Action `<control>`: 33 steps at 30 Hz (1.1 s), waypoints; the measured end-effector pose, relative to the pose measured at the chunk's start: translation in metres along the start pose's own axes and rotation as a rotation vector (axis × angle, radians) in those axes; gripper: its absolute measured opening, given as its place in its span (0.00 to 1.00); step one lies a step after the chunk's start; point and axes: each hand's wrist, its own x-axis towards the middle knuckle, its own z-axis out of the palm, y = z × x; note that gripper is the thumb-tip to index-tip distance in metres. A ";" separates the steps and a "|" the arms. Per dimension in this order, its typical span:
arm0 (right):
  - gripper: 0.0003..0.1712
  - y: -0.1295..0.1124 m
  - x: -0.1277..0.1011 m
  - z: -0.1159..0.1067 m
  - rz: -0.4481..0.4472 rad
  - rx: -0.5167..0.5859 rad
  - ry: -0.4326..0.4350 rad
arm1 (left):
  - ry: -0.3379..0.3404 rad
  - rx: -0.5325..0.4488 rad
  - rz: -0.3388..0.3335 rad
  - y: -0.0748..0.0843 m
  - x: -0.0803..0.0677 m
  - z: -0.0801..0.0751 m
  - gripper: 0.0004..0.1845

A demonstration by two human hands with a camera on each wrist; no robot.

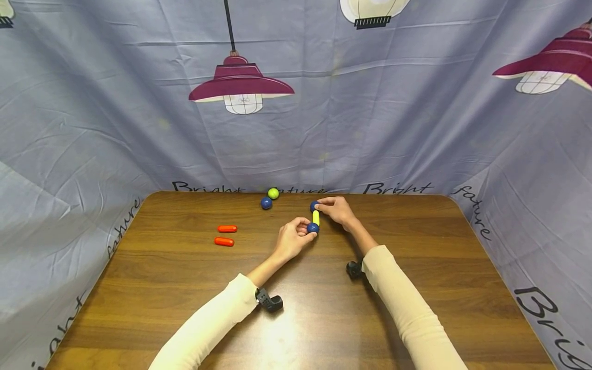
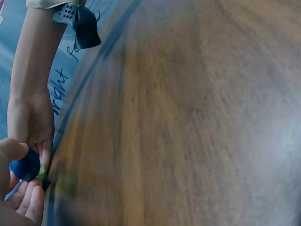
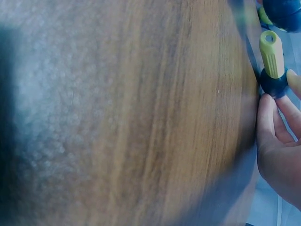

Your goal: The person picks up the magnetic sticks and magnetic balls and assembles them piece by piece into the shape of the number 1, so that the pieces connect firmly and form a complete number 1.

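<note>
Between thumb and fingers, my left hand [image 1: 291, 239] grips a blue ball [image 1: 313, 228]. My right hand [image 1: 337, 209] pinches a second blue ball [image 1: 314, 205] farther back. A short yellow rod [image 1: 316, 218] spans the space between the two balls in the head view. Seen from the right wrist, the rod [image 3: 273, 61] sticks out of the right hand's ball [image 3: 274, 85], and its end with a small hole faces free. There, the left hand's ball [image 3: 284, 14] sits just beyond that end. In the left wrist view the held ball [image 2: 26, 165] mostly hides the rod.
Two red rods [image 1: 227, 228] [image 1: 224, 241] lie to the left on the wooden table [image 1: 185, 298]. Another blue ball [image 1: 266, 203] and a yellow-green ball [image 1: 273, 193] are at the back edge. A printed curtain [image 1: 296, 144] hangs behind the table.
</note>
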 end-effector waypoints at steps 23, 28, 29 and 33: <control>0.18 0.002 0.002 0.001 -0.017 0.017 0.009 | -0.021 0.034 -0.001 -0.005 0.000 0.014 0.16; 0.18 0.002 0.002 0.001 -0.023 0.014 0.003 | -0.016 0.042 -0.010 -0.005 0.001 0.015 0.16; 0.18 0.002 0.002 0.001 -0.020 0.012 0.002 | -0.015 0.043 -0.012 -0.006 0.001 0.015 0.17; 0.18 0.001 0.002 0.001 -0.007 0.002 0.003 | -0.010 0.046 -0.017 -0.006 0.002 0.016 0.17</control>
